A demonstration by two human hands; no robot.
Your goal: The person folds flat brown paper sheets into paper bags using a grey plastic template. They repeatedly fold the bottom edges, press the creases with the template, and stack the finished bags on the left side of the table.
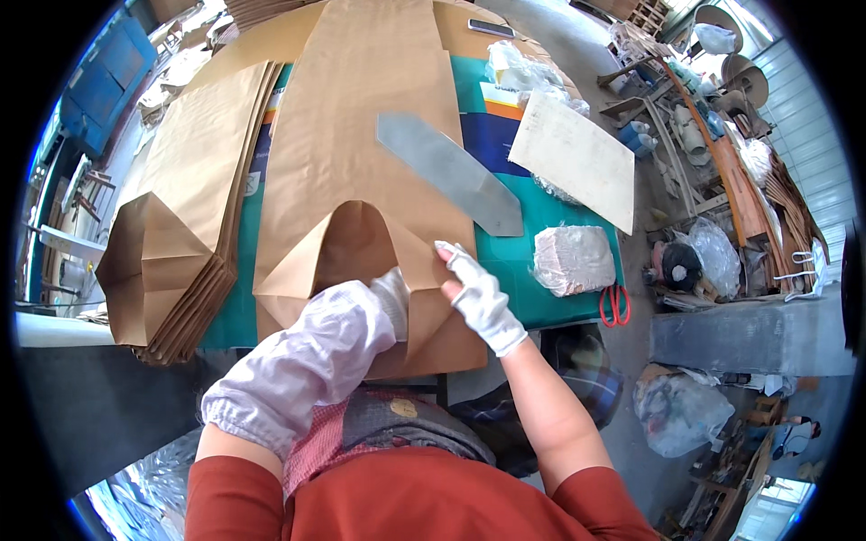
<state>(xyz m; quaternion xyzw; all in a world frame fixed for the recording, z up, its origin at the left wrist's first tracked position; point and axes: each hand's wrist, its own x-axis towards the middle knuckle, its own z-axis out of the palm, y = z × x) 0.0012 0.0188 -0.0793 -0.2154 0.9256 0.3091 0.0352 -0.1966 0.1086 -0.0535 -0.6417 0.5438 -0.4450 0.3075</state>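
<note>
A large brown paper bag (361,162) lies lengthwise before me, its near end opened into a peaked, folded mouth. My left hand (391,290), in a white glove with a pale sleeve cover above it, reaches into that mouth; its fingers are hidden by the paper. Against the right side of the folded end rests my right hand (478,302), in a white glove with bare fingertips, its fingers and thumb apart. A grey flat plate with pointed ends (451,176) lies on the bag, overhanging its right edge.
To the left is a stack of folded brown paper bags (194,171). On the right of the green table cover (505,270) are a white board (577,158), a wrapped white bundle (575,260) and red-handled scissors (615,305). A phone (492,29) lies at the far edge.
</note>
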